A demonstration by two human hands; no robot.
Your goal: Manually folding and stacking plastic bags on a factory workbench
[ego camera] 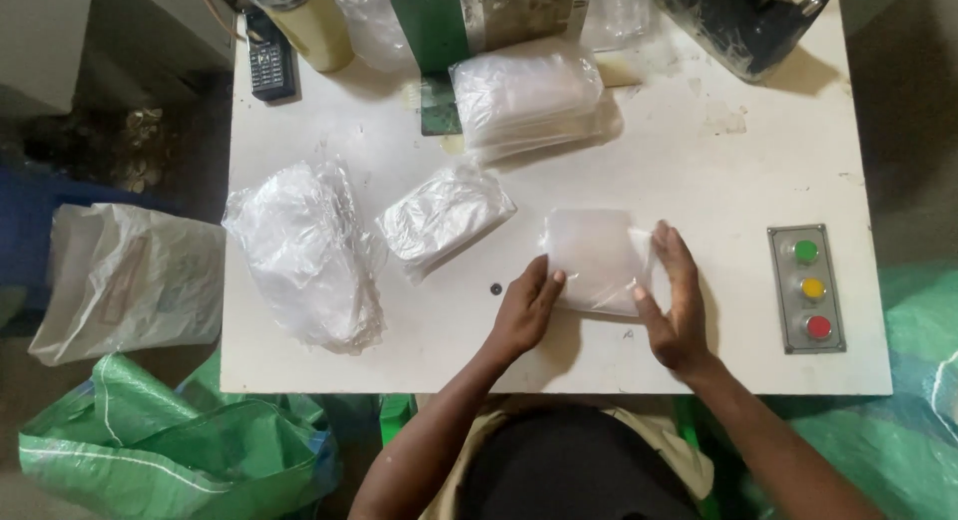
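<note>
White table (pixel 699 161) seen from above, worn and marked, flanked on the floor by green woven sacks (pixel 170 445) at lower left and a pale sack (pixel 130 280) beside them. Largest on the table: crumpled heap of clear plastic bags (pixel 304 251) at left, well apart from the hands. Next, tall stack of flat clear bags (pixel 529 101) at the far edge, against a green-and-metal machine part (pixel 479 16). Smaller bundle of clear bags (pixel 444 216) between heap and hands, lying tilted. Near the front edge, small flat stack of clear bags (pixel 599 256), pressed between both hands. Left hand (pixel 524 310) flat against the stack's left lower corner, fingers together and extended, not closed around anything. Right hand (pixel 674 300) upright against the right edge, palm inward, likewise only touching. Control panel (pixel 806 288) with green, yellow and red buttons at right, set into the table, untouched. Black phone (pixel 269 66) and cream cylinder (pixel 309 21) at far left corner; dark device (pixel 748 21) at far right.

Step in hand, by judgement: squaring the small stack's edges. Next move likely calls for even inward pressure from both sides without buckling the slippery sheets.
</note>
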